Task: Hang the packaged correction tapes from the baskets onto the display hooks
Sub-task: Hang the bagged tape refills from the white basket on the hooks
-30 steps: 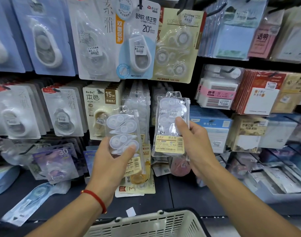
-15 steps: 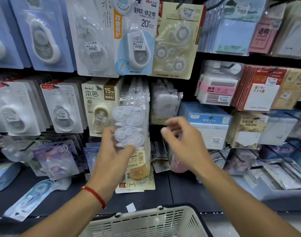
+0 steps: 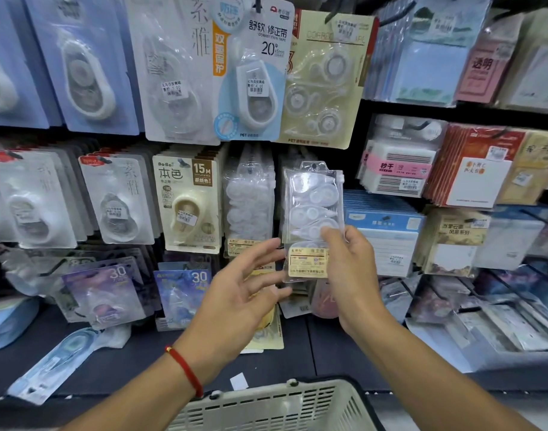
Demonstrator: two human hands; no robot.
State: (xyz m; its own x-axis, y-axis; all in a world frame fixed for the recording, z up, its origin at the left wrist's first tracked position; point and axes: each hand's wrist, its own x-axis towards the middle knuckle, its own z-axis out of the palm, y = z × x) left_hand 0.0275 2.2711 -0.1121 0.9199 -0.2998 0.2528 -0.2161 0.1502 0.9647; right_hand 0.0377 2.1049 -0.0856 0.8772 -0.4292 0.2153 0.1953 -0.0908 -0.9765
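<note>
Holding a clear pack of correction tapes [image 3: 313,213] just right of the frame's centre, the right hand [image 3: 350,275] has its fingers and thumb curled round the lower part, near the yellow label [image 3: 308,262]. The left hand [image 3: 235,293], lower centre, is spread with straight fingers and grips nothing; its fingertips lie just beside the pack's lower left edge, and whether they touch it I cannot tell

Risk, as I judge it: the pack is gripped low while the hang hole [image 3: 313,165] sits at the very top, so the thin plastic may flex or swing as it is offered to a hook, and the small hole could miss the tip. The target hook is not visible, hidden by the goods, so aiming is partly blind. The row of matching packs [image 3: 249,194] hanging just to the left is crowded, and a nudge could knock neighbours askew or off. The smooth film may also slide in the fingers

The pack is glossy, transparent and moulded in rounded teardrop bubbles over white tape bodies stacked one above another, with a flat paper label at the foot. Cards around it are stiff printed board with clear blisters. At bottom centre the basket [image 3: 266,409] shows a pale plastic rim with slotted, grid-like walls
</note>
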